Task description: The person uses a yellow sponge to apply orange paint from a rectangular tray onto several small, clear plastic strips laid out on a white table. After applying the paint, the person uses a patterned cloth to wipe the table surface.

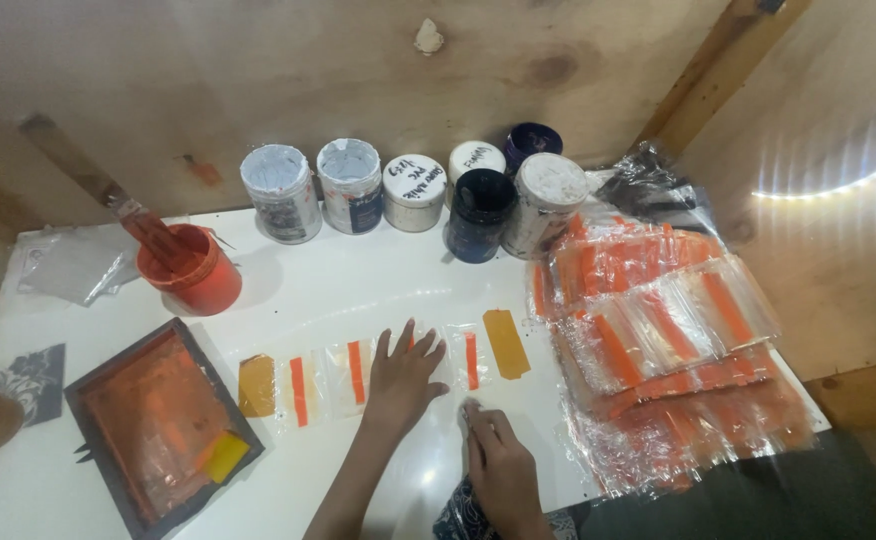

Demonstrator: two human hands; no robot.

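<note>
Your left hand [403, 378] lies flat, fingers spread, pinning clear orange-striped plastic strips [358, 372] to the white table [358, 290] | right hand [503, 465], five o'clock, apparently presses fingertips down, grasping nothing.

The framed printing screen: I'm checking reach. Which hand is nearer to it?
Left. The left hand lies flat on the clear bags, right of the framed screen; the right hand rests farther right.

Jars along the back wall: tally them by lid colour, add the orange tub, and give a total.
White-topped jars: 5
Dark-lidded jars: 2
Orange tub: 1
Total: 8
</note>
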